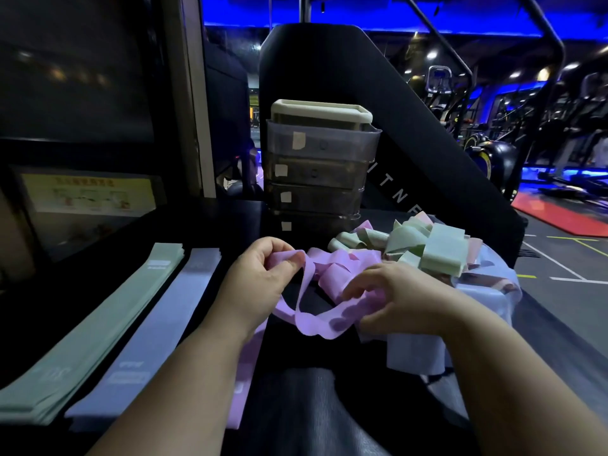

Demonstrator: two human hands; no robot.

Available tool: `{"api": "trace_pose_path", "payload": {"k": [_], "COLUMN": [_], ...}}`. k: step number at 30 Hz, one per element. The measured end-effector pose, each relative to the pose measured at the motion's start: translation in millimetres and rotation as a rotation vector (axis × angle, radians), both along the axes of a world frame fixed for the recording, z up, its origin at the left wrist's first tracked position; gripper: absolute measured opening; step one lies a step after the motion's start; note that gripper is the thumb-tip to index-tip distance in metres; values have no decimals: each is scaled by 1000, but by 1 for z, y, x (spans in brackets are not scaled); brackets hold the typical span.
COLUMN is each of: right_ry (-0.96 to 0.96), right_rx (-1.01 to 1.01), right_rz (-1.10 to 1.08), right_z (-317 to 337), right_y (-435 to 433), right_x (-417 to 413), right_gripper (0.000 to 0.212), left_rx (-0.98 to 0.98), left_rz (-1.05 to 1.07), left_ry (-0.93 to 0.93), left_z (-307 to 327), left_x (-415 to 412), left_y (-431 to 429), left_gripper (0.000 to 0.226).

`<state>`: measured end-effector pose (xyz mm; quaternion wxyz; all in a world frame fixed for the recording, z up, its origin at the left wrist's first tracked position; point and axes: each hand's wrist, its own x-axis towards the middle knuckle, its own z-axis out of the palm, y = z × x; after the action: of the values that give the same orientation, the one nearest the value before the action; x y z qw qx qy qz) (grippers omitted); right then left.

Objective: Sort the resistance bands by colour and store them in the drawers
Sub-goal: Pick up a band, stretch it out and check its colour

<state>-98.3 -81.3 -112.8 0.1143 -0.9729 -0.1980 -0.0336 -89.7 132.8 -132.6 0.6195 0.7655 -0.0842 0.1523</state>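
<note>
I am pinching one end of a purple band (316,320) between the thumb and curled fingers of my left hand (260,274). My right hand (394,297), fingers bent, is gripping its other part, so the loop is sagging between them for untwisting. At near left I am keeping flat piles apart by colour: green (108,320) and pale blue (164,324). The unsorted heap (437,248) is lying far right, the drawers (316,172) standing behind my hands. My left forearm is hiding most of a purple strip beneath it, and the drawer labels are proving unreadable.
</note>
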Motion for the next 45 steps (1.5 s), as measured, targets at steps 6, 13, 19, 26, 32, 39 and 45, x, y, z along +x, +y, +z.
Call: {"api": "trace_pose_path", "payload": {"k": [6,13,19,26,32,39,45], "right_ry": [-13,6,-111,-49,101,149,-41], "right_rx": [-114,-197,-130,630,1292,1685,1886], "right_rz": [18,35,92,-24,-73,33,-48], "right_z": [-7,-15,-17,2,18,28,31], "right_y": [11,34,43,12,-10,-25,-47], "right_x": [-2,0,0,-4,-5,-5,-11], "right_gripper": [65,82,19,27,35,19,17], "left_rx": [26,34,26,1,78,480,608], "left_rz": [8,9,15,33,8,31,111], "left_ry": [3,9,34,42,36,15,82], "left_z": [1,1,2,4,2,-4,-6], "left_x": [-1,-1,-2,-3,-3,-1,2], "left_y": [0,-2,-2,1,3,2,6], "left_gripper": [10,10,15,11,9,23,7]}}
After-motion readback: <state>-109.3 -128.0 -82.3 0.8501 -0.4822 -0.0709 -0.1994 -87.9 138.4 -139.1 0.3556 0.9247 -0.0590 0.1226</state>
